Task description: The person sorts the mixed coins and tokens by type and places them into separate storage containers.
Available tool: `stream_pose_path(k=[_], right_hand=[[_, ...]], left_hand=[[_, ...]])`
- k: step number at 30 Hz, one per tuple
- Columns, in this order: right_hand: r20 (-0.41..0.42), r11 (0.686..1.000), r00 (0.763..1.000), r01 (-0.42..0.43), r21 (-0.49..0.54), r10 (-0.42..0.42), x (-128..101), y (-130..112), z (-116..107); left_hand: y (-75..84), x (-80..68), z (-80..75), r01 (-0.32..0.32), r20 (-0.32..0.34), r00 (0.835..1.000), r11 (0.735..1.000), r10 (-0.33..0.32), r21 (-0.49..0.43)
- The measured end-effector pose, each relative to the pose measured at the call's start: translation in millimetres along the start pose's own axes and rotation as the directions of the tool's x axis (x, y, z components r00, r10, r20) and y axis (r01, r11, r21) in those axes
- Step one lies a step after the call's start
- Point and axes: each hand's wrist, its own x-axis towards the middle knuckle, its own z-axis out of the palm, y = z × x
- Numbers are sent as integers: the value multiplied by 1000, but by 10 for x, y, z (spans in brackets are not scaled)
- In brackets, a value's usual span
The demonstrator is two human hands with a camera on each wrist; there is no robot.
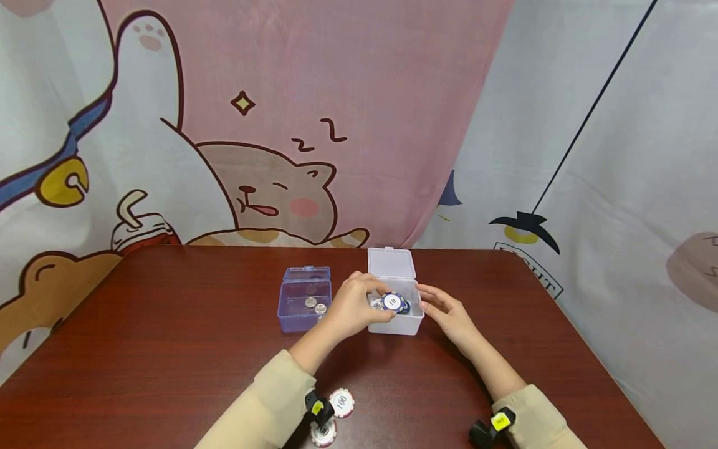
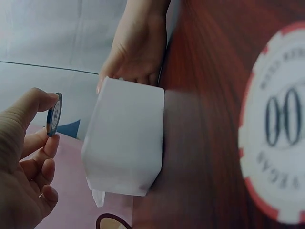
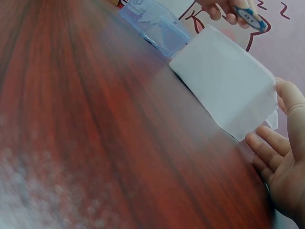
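My left hand (image 1: 354, 304) pinches a blue-edged poker chip (image 1: 392, 302) marked 10 between thumb and fingers, over the open white box (image 1: 394, 325). In the left wrist view this chip (image 2: 55, 115) stands on edge, above the box's rim. More chips show inside the white box, partly hidden behind the held one. My right hand (image 1: 452, 319) is at the box's right side, fingers fairly straight. In the right wrist view its fingertips lie right at the wall of the white box (image 3: 228, 86).
Left of the white box stands an open, see-through blue box (image 1: 294, 323) with several silver coins (image 1: 311, 302) in it. Two red-and-white chips lie near the front: one marked 100 (image 1: 343, 403), the other chip (image 1: 324, 434) partly under my left wrist camera. A printed curtain (image 1: 392, 125) hangs behind the table.
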Motion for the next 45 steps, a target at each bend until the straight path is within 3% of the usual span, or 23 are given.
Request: stream_pose_path(k=[7,17,36,45], right_hand=[[2,1000,1000,-5,-10,5,17,10,-5],[4,1000,1000,-1,-15,1,19,10,-5],[-1,1000,1000,-7,-8,7,19,-2,7],[-3,1000,1000,-18,-11,18,11,-8,-4]], left_hand=[[-64,89,34,42,-13,999,999,-42,12],[-138,184,148,111,-19,994,985,-109,135],[-251,194,243,196,-18,980,949,-198,248],[-263,178,289,194,-39,981,941,-191,278]])
